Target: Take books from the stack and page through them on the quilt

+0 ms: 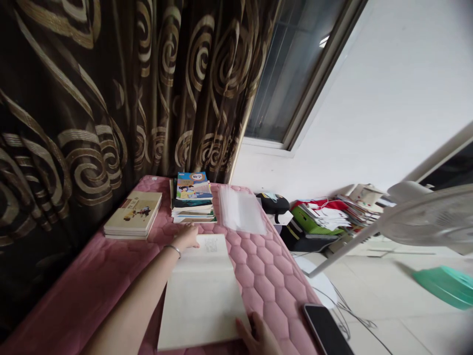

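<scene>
An open book point(207, 305) lies on the pink quilted bed surface, its fold running across and a small block of print on the far page. My left hand point(187, 237), with a bracelet at the wrist, reaches over to the far page and grips its left edge; some fingertips are hidden. At the near right corner, my right hand point(258, 335) holds the book's edge, thumb on the page and other fingers partly out of sight. Just beyond my left hand is a stack of books point(194, 199) with a blue illustrated cover on top.
Cream-covered books point(135, 214) are stacked at the left. Clear plastic sheets point(242, 209) lie at the far right of the pink padding point(266, 276). A phone point(327, 330) rests at the right edge. Beyond stand a fan point(424, 217) and piled papers point(325, 217); a patterned curtain point(166, 88) hangs behind.
</scene>
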`<control>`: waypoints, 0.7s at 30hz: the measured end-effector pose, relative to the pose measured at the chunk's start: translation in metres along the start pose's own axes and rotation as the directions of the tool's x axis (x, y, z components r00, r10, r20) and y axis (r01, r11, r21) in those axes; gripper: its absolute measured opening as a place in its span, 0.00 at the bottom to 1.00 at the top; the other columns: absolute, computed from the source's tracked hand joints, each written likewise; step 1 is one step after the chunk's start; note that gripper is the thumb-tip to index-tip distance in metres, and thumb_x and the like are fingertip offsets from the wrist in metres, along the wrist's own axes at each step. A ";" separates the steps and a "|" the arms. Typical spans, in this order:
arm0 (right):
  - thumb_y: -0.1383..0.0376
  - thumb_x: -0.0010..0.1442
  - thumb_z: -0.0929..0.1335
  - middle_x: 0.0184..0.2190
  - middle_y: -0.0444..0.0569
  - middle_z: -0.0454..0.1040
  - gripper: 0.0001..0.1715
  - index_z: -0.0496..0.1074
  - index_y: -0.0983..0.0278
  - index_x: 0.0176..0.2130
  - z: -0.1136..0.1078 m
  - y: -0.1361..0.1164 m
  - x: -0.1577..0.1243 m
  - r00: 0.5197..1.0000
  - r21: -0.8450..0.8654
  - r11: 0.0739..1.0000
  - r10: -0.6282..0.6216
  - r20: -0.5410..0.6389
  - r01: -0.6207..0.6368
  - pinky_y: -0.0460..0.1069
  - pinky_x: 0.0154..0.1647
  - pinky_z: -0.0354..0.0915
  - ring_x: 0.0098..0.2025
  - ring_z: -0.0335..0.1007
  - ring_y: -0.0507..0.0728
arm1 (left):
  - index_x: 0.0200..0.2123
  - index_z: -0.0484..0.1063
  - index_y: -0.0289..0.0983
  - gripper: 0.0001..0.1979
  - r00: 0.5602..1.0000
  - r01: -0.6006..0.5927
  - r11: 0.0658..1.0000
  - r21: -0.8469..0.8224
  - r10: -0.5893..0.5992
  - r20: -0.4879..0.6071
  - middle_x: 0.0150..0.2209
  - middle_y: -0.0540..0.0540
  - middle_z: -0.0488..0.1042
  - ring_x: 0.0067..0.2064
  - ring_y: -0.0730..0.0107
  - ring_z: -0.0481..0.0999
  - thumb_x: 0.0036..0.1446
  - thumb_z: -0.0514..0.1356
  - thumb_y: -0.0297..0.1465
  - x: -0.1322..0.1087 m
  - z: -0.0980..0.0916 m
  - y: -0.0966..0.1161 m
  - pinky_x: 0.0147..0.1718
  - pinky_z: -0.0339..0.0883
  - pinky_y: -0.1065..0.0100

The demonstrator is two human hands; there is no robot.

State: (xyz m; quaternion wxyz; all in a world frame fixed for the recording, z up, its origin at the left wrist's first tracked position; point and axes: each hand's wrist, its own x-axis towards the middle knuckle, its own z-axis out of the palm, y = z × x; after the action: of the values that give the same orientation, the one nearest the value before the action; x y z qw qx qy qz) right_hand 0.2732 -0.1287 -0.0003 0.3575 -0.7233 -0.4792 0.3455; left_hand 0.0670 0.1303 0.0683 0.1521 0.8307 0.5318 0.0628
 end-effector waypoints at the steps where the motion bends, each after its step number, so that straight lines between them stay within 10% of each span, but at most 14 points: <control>1: 0.40 0.46 0.67 0.24 0.47 0.73 0.24 0.66 0.56 0.25 0.002 0.001 -0.002 1.000 0.032 0.999 0.005 0.000 -0.005 0.51 0.29 0.67 0.31 0.73 0.61 | 0.34 0.72 0.36 0.19 1.000 0.001 1.000 -0.002 -0.001 0.009 0.47 0.42 0.74 0.51 0.55 0.71 0.35 0.71 0.28 0.000 -0.001 0.000 0.49 0.63 0.64; 9: 0.38 0.46 0.66 0.37 0.52 0.77 0.31 0.66 0.57 0.39 0.020 -0.013 -0.017 0.994 0.457 0.885 0.105 -0.020 -0.084 0.54 0.42 0.71 0.41 0.76 0.63 | 0.34 0.68 0.37 0.13 0.998 0.041 0.992 -0.117 -0.036 0.048 0.37 0.48 0.76 0.38 0.64 0.73 0.42 0.65 0.29 -0.001 -0.007 -0.006 0.34 0.63 0.70; 21: 0.59 0.44 0.72 0.22 0.44 0.70 0.20 0.73 0.67 0.37 -0.065 -0.100 0.073 0.987 0.456 0.885 0.024 0.158 -0.094 0.47 0.22 0.67 0.22 0.67 0.52 | 0.30 0.67 0.36 0.10 0.999 0.051 0.875 -0.481 -0.053 0.008 0.33 0.48 0.75 0.35 0.62 0.74 0.44 0.61 0.35 -0.064 -0.066 -0.031 0.30 0.62 0.70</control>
State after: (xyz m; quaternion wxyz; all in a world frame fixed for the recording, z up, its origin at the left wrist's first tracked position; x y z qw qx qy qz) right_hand 0.3053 -0.0431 0.1057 0.4722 -0.6041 -0.3862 0.5128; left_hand -0.0052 0.0969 0.1248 0.3538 0.7522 0.5221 0.1911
